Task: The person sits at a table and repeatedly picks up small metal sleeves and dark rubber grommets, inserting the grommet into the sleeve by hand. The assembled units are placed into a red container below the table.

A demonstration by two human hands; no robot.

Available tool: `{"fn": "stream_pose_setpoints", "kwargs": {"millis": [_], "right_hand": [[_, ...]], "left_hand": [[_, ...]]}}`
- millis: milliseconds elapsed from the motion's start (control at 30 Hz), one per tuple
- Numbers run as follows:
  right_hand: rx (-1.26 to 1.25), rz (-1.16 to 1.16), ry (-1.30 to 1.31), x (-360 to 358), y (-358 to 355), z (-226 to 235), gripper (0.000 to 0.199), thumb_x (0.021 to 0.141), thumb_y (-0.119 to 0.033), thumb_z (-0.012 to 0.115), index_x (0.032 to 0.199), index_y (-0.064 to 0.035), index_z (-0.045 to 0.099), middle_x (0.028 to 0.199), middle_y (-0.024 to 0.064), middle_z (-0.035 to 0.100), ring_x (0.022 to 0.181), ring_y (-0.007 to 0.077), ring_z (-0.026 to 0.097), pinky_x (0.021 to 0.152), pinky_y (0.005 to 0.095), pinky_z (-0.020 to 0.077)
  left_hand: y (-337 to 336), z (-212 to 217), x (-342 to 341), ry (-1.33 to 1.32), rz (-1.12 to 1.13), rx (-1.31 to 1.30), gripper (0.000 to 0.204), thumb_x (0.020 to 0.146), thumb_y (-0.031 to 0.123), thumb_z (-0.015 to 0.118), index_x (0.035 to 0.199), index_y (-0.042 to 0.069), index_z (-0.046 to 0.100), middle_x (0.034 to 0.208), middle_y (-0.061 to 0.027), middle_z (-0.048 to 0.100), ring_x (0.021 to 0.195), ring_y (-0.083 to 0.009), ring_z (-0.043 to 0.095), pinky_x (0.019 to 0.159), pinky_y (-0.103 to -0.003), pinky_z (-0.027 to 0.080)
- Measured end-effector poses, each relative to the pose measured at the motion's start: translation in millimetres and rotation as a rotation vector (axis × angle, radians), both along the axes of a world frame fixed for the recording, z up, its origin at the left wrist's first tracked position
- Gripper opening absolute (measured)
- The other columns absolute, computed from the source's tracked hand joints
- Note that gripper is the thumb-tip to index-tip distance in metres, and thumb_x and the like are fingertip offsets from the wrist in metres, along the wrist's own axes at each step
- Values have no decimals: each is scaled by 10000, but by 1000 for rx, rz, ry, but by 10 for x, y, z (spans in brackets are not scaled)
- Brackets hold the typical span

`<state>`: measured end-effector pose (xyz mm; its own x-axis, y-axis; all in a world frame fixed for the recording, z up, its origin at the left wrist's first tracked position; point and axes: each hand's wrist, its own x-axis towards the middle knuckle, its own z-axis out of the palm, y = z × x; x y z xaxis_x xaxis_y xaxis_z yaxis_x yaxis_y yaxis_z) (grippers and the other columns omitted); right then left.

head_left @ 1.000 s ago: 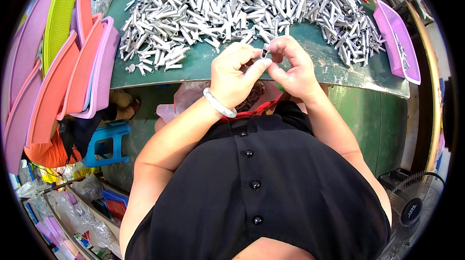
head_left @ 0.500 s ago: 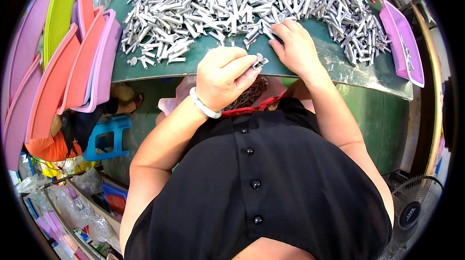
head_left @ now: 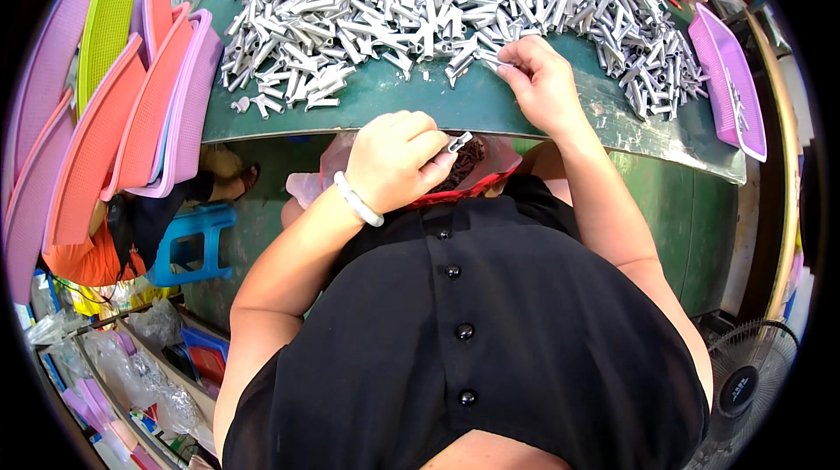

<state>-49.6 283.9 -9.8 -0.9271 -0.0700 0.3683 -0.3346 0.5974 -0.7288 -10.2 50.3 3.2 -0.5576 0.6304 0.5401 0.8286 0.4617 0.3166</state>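
A large pile of small silver metal tubes point(head_left: 376, 6) covers the far part of the green table point(head_left: 367, 111). My left hand point(head_left: 394, 159), with a pale bangle at the wrist, is closed around a short silver tube point(head_left: 459, 142) whose end sticks out past the thumb and forefinger. It hovers at the table's near edge, above an open red-rimmed bag point(head_left: 477, 194) holding many small dark brown pieces point(head_left: 465, 164). At the near edge of the pile, my right hand point(head_left: 544, 89) pinches one silver tube point(head_left: 495, 64) between thumb and fingers.
Stacked plastic baskets point(head_left: 96, 155) in purple, pink and green rise on the left. A pink-purple basket point(head_left: 724, 76) stands at the table's right edge. Below left are a blue stool point(head_left: 194, 247), another person's foot point(head_left: 248, 181) and shelves with bags; a black fan point(head_left: 744, 387) is lower right.
My left hand has moved down and slightly left with its tube, closer to the bag. My right hand's fingers have drawn together on a tube at the pile's edge.
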Motion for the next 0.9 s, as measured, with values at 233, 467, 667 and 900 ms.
{"fn": "stream_pose_setpoints", "kwargs": {"millis": [233,467,667,900], "right_hand": [[-656,352,-136,153,-159,-8,182,822,45,634,995,-1,601,937,18,612,835,66,566,732,222,478],[-496,406,-15,131,-240,-30,320,773,-39,706,1073,-15,596,1038,57,587,921,142,575,786,266,477],[320,223,322,-175,-147,45,468,714,-128,730,1152,-60,578,1142,109,571,991,284,561,844,369,456],[457,129,269,-236,-297,65,268,763,-69,637,1025,-63,582,947,96,617,953,299,550,835,396,443]], "left_hand": [[187,95,-22,-312,301,368,360,723,222,770,984,19,628,850,-94,585,630,-215,556,588,-308,481],[302,1,-146,-358,167,617,160,744,73,749,887,31,690,847,-52,612,777,-148,568,690,-270,450],[209,79,-203,65,215,262,178,637,31,723,799,51,653,825,-79,607,758,-258,577,683,-347,458],[198,125,-150,95,214,194,172,618,27,710,757,64,616,795,-60,591,738,-249,571,656,-352,444]]}}
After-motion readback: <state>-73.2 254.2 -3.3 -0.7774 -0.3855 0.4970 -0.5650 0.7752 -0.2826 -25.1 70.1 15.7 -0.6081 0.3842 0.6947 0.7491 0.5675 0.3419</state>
